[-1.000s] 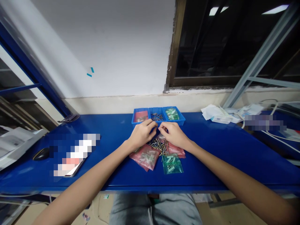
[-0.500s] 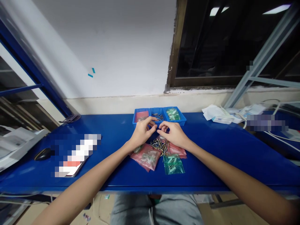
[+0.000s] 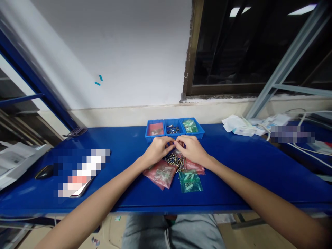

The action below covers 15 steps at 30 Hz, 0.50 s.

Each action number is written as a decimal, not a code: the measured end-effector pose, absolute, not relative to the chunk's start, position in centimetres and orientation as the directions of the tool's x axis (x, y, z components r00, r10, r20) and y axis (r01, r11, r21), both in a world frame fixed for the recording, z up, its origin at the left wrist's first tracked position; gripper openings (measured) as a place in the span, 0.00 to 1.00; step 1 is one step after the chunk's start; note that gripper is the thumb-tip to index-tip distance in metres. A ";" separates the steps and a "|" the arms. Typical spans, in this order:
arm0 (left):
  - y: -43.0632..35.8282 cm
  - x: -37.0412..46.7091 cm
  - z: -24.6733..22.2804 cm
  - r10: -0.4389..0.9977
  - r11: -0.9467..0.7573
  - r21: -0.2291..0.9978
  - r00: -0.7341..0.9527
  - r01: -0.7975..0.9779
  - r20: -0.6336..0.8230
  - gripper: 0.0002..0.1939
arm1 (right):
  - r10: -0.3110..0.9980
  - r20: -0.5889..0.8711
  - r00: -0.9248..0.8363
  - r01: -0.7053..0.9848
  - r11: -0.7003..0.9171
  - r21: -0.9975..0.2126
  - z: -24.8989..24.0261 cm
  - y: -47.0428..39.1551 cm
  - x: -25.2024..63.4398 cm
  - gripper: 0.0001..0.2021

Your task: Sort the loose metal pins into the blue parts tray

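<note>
My left hand [image 3: 158,149] and my right hand [image 3: 191,148] meet fingertip to fingertip above a heap of thin metal pins or screws [image 3: 176,161]. Both are closed in a pinch, and whatever lies between the fingertips is too small or hidden to make out. Under and beside the heap lie pink plastic bags [image 3: 163,174] with small parts inside. A green plastic bag [image 3: 191,181] with pale pieces is nearest me. Just beyond my hands stands a blue three-compartment tray [image 3: 149,138]: pink bags on the left, loose metal pieces in the middle, green bags on the right.
On the left are a phone-like device [image 3: 82,188], partly pixelated, a black mouse [image 3: 44,172] and papers [image 3: 23,162]. White packets [image 3: 240,126] and cables [image 3: 308,152] lie at the right. The wall [image 3: 116,116] borders the blue table's [image 3: 228,193] far edge.
My hands have come together, so the gap between their fingertips has closed. The fingers have curled in, uncovering more of the tray's middle compartment. The view has shifted slightly.
</note>
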<state>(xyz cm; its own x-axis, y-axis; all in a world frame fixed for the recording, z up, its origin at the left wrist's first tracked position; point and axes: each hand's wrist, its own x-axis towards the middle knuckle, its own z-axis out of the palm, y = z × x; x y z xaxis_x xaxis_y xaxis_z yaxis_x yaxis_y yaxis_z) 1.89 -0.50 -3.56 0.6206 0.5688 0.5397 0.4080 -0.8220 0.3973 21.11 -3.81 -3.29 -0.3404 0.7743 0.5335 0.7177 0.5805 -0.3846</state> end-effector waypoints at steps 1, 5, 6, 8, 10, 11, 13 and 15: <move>-0.5 1.9 -3.6 0.580 -0.814 0.420 0.606 0.402 0.544 0.05 | 0.770 0.538 -0.343 0.716 0.585 -0.381 -3.2 -3.9 21.1 0.11; -0.4 2.0 -3.8 0.638 -0.767 0.530 0.518 0.360 0.570 0.06 | 0.764 0.552 -0.335 0.696 0.595 -0.401 -3.1 -3.7 21.2 0.09; -0.3 2.0 -3.8 0.651 -0.756 0.552 0.496 0.352 0.574 0.06 | 0.763 0.555 -0.332 0.692 0.597 -0.407 -3.2 -3.6 21.3 0.09; -0.2 1.9 -3.9 0.671 -0.737 0.588 0.468 0.334 0.575 0.06 | 0.766 0.552 -0.330 0.678 0.599 -0.426 -3.4 -3.4 21.3 0.09; -0.2 2.0 -3.9 0.677 -0.728 0.612 0.459 0.308 0.575 0.05 | 0.775 0.541 -0.326 0.655 0.598 -0.462 -3.6 -3.2 21.2 0.08; -0.2 2.0 -3.9 0.676 -0.729 0.617 0.456 0.297 0.579 0.05 | 0.783 0.533 -0.321 0.639 0.594 -0.488 -3.7 -3.2 21.1 0.07; -0.2 2.1 -4.0 0.666 -0.739 0.607 0.452 0.292 0.593 0.04 | 0.804 0.514 -0.299 0.598 0.577 -0.556 -3.9 -3.2 20.9 0.05; -0.2 2.1 -4.0 0.651 -0.756 0.570 0.448 0.321 0.613 0.04 | 0.825 0.494 -0.275 0.552 0.556 -0.621 -3.9 -3.2 20.7 0.05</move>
